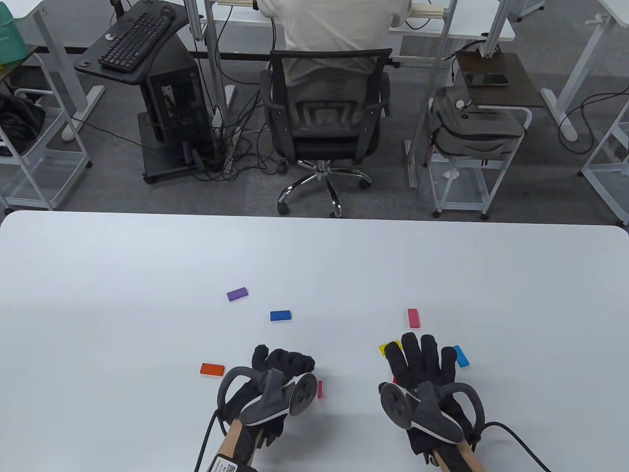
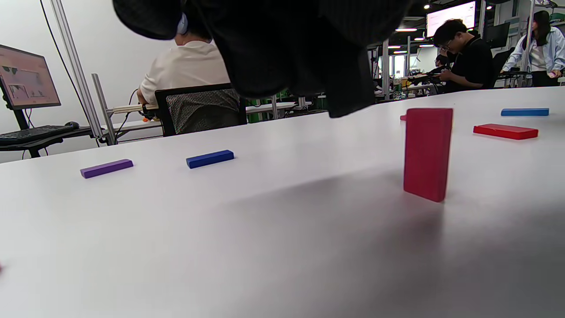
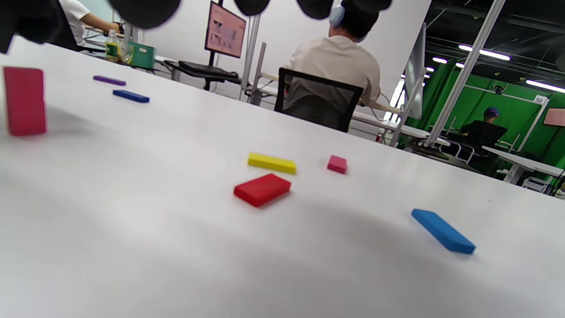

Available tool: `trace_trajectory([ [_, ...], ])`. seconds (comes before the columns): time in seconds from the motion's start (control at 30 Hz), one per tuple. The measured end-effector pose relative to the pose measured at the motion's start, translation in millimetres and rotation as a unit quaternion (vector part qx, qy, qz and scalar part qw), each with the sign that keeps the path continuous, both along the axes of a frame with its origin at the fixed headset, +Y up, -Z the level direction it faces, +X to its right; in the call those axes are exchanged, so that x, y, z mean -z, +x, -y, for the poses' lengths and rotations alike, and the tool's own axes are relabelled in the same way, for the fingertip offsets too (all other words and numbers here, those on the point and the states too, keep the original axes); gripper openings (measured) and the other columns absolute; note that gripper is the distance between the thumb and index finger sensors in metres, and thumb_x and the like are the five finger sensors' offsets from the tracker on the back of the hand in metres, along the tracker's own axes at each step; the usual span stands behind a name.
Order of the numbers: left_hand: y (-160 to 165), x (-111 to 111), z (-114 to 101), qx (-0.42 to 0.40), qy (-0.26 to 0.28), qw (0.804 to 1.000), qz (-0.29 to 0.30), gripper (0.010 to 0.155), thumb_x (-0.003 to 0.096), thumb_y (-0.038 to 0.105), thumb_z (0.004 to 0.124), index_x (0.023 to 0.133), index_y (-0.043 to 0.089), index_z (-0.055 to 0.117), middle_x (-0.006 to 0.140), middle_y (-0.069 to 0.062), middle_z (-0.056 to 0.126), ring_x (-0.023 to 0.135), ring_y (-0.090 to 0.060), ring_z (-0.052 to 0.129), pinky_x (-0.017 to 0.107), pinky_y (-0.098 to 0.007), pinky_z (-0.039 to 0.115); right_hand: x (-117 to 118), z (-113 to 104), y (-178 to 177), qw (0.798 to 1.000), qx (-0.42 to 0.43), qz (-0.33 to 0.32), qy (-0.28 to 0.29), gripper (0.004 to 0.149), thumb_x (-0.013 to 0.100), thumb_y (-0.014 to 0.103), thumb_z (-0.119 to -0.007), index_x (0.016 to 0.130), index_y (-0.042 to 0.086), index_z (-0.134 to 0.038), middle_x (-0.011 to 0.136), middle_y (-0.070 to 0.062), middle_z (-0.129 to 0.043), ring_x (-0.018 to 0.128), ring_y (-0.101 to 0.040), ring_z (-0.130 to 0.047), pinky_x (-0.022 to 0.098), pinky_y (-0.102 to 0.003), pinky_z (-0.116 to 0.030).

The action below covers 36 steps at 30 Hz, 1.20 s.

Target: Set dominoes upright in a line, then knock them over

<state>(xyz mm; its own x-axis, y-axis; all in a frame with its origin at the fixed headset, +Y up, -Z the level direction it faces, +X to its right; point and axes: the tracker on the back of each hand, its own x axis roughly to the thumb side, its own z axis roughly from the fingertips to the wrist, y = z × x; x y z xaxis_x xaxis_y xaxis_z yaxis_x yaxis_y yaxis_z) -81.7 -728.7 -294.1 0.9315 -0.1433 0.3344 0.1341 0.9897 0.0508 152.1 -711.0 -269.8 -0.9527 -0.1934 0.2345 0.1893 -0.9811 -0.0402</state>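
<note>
One crimson domino (image 1: 320, 388) (image 2: 427, 154) (image 3: 24, 100) stands upright on the white table (image 1: 123, 275), free of any hand. My left hand (image 1: 282, 364) sits just left of it with its fingers (image 2: 287, 53) curled and nothing in them. My right hand (image 1: 420, 356) hovers flat, fingers straight and spread, over a red domino (image 3: 262, 189) and partly over a yellow one (image 1: 385, 348) (image 3: 271, 163). Lying flat are purple (image 1: 237, 294) (image 2: 106, 168), dark blue (image 1: 280, 315) (image 2: 209, 158), pink (image 1: 413, 318) (image 3: 337, 164), light blue (image 1: 461, 356) (image 3: 442, 230) and orange-red (image 1: 212, 368) dominoes.
Beyond the table's far edge a person sits in a black office chair (image 1: 327, 113) with their back to me. A computer cart (image 1: 147, 73) and white racks (image 1: 471, 162) stand on the floor behind.
</note>
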Motion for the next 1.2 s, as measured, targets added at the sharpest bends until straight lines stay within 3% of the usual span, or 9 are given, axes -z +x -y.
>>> trace_trajectory([
  [0.37, 5.1, -3.0, 10.7, 0.002, -0.006, 1.0, 0.013, 0.043, 0.0474, 0.042, 0.077, 0.089, 0.048, 0.067, 0.104, 0.016, 0.079, 0.098, -0.009, 0.084, 0.079, -0.057, 0.057, -0.1, -0.1, -0.5, 1.0, -0.005, 0.0, -0.002, 0.072, 0.063, 0.05, -0.053, 0.118, 0.013, -0.024, 0.122, -0.028, -0.022, 0.105, -0.062, -0.024, 0.067, -0.077, -0.023],
  [0.6, 11.2, -4.4, 23.0, 0.043, -0.004, 0.999, 0.021, 0.064, 0.0476, 0.044, 0.076, 0.107, 0.04, 0.051, 0.104, 0.018, 0.079, 0.098, -0.007, 0.083, 0.079, -0.056, 0.057, -0.3, 0.3, -0.8, 1.0, -0.009, -0.001, -0.005, 0.072, 0.063, 0.05, -0.053, 0.118, 0.013, -0.024, 0.122, -0.028, -0.022, 0.105, -0.062, -0.024, 0.067, -0.077, -0.023],
  [1.2, 16.8, -4.5, 29.0, 0.058, -0.013, 0.998, 0.021, 0.067, 0.0485, 0.045, 0.075, 0.109, 0.038, 0.047, 0.105, 0.019, 0.077, 0.1, -0.006, 0.082, 0.079, -0.056, 0.057, -0.4, 1.4, -2.5, 1.0, -0.013, -0.003, -0.007, 0.072, 0.063, 0.05, -0.053, 0.118, 0.013, -0.024, 0.122, -0.028, -0.022, 0.105, -0.062, -0.023, 0.067, -0.077, -0.023],
])
